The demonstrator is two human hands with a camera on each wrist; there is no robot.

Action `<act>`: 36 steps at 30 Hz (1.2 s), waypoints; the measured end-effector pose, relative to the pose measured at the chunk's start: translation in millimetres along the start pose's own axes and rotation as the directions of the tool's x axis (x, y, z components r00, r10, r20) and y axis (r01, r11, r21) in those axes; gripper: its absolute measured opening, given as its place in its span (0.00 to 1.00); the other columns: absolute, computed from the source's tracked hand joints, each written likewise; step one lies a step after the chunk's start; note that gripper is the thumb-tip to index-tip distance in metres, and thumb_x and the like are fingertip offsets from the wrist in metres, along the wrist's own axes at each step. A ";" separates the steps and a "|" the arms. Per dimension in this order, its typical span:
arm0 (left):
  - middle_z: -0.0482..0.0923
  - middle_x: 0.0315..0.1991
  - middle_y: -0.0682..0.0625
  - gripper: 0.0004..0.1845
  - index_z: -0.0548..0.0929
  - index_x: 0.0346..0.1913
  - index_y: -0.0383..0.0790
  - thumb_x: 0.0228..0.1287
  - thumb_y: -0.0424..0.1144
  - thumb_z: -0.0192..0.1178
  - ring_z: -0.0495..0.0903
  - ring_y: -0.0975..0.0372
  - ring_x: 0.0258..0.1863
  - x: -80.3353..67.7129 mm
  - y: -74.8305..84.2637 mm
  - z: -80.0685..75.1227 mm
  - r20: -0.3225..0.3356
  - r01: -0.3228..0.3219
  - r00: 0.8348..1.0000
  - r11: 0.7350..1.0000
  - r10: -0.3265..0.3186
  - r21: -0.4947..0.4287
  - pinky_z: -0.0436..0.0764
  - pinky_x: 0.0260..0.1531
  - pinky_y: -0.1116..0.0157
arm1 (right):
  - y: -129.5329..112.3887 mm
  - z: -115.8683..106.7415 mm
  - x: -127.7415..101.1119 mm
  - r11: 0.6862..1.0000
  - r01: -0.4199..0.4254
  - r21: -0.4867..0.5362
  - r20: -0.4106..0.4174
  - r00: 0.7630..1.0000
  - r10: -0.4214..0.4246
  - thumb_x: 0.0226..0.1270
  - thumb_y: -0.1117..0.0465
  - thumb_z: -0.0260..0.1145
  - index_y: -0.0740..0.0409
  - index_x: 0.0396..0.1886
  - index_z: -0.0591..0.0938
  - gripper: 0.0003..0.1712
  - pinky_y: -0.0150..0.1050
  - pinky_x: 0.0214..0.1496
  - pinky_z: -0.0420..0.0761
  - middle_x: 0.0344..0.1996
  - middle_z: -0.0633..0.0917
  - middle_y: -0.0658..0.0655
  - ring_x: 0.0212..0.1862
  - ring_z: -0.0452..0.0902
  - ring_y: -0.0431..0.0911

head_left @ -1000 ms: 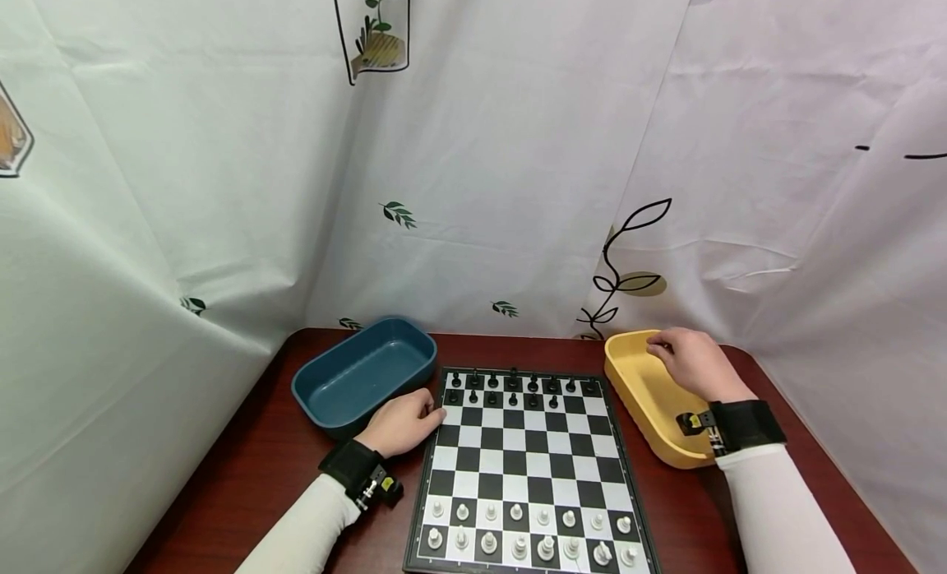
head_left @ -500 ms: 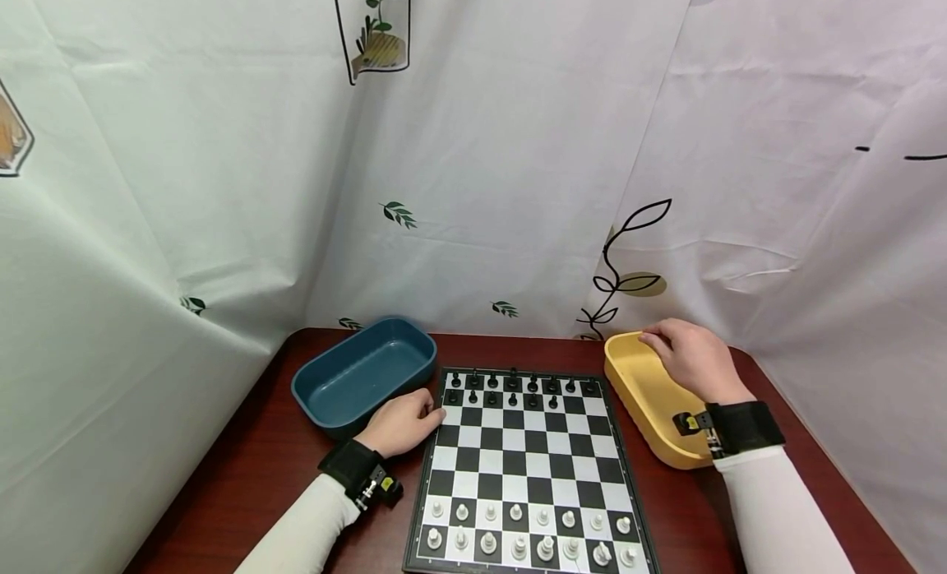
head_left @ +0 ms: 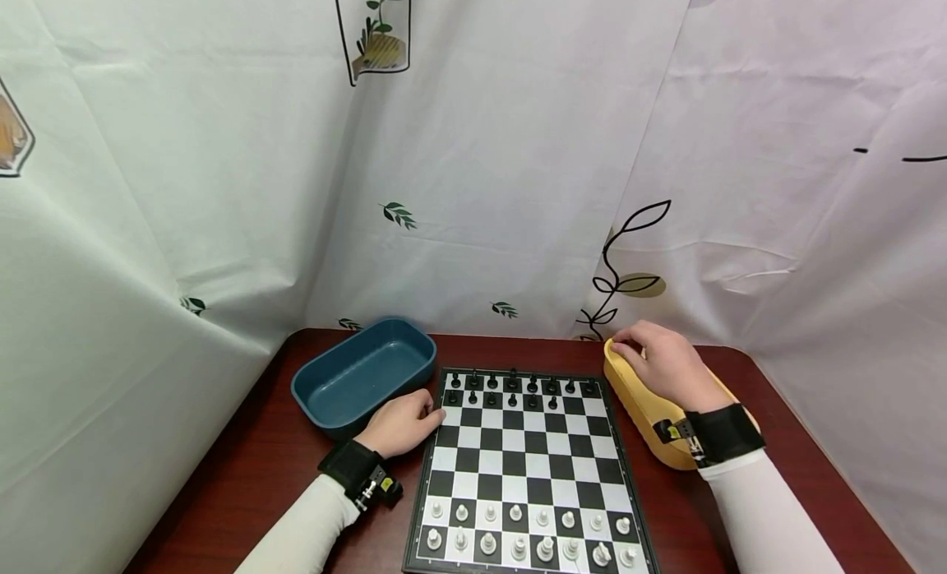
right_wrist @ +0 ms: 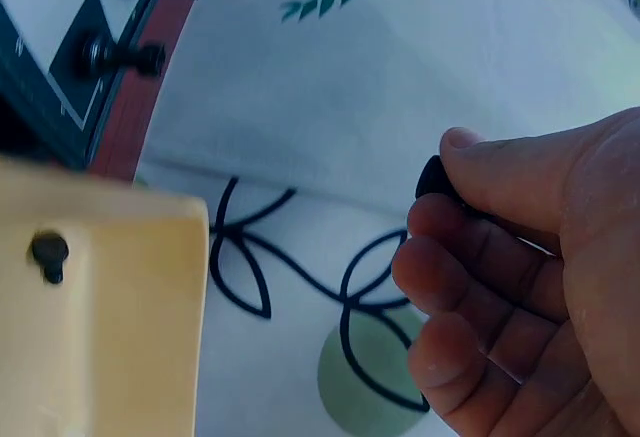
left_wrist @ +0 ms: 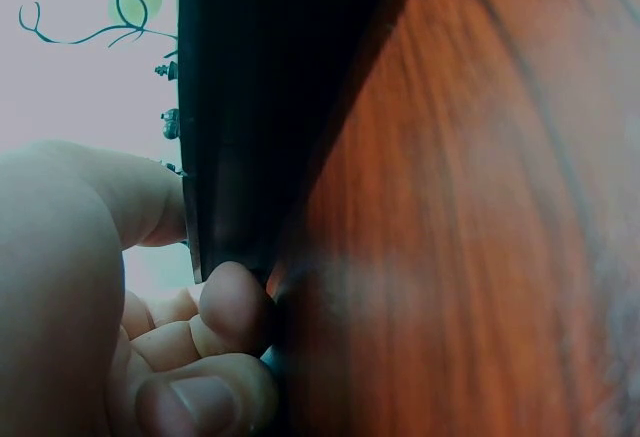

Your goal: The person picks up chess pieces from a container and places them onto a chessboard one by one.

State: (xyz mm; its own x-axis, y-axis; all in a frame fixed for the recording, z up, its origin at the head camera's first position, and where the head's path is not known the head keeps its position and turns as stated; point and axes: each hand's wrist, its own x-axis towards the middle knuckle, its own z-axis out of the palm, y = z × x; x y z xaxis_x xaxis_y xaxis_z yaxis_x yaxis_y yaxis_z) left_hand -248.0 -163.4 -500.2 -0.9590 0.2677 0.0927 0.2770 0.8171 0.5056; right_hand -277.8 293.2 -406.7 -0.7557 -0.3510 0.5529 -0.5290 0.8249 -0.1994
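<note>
My right hand (head_left: 669, 364) is over the far end of the yellow tray (head_left: 635, 405), right of the chessboard (head_left: 524, 446). In the right wrist view, its thumb and index finger pinch a small black chess piece (right_wrist: 434, 179), mostly covered by the fingers. Another black piece (right_wrist: 48, 255) is inside the tray. My left hand (head_left: 399, 423) holds the board's left edge; the left wrist view shows one finger on the top and a curled fingertip against the side. Black pieces (head_left: 513, 382) stand in the two far rows, with the right end of the pawn row bare.
White chess pieces (head_left: 516, 512) fill the two near rows. A blue tray (head_left: 314, 385), with nothing seen in it, stands left of the board on the dark red table (head_left: 214, 475). A white patterned curtain (head_left: 473, 146) hangs right behind the table.
My right hand has moved left over the yellow tray, toward its far left corner. The left hand and the pieces on the board have stayed in place.
</note>
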 end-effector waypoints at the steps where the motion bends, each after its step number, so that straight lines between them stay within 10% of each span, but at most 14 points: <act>1: 0.72 0.22 0.57 0.18 0.77 0.31 0.53 0.81 0.54 0.64 0.71 0.62 0.20 0.0 0.2 0.0 0.004 0.006 1.000 1.000 -0.006 0.002 0.69 0.25 0.61 | -2.5 0.7 0.3 1.000 0.004 0.008 0.010 1.000 -0.005 0.74 0.64 0.78 0.55 0.44 0.92 0.03 0.52 0.42 0.82 0.40 0.90 0.52 0.38 0.84 0.48; 36: 0.72 0.23 0.57 0.17 0.77 0.32 0.52 0.81 0.53 0.64 0.71 0.63 0.22 -2.1 4.3 -2.7 0.014 0.019 1.000 1.000 -0.020 0.013 0.69 0.28 0.62 | -33.8 23.5 -0.8 0.997 0.059 0.054 0.244 0.967 -0.071 0.72 0.70 0.72 0.58 0.48 0.92 0.09 0.52 0.48 0.86 0.42 0.90 0.52 0.43 0.85 0.47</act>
State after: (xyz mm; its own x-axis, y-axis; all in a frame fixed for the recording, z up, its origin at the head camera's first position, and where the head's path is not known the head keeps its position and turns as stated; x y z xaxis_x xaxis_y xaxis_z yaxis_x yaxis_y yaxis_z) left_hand -245.0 -161.8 -495.9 -0.9633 0.2589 0.0704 0.2590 0.8286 0.4963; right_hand -268.4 255.1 -419.4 -0.7878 -0.5061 0.3510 -0.5930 0.7773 -0.2102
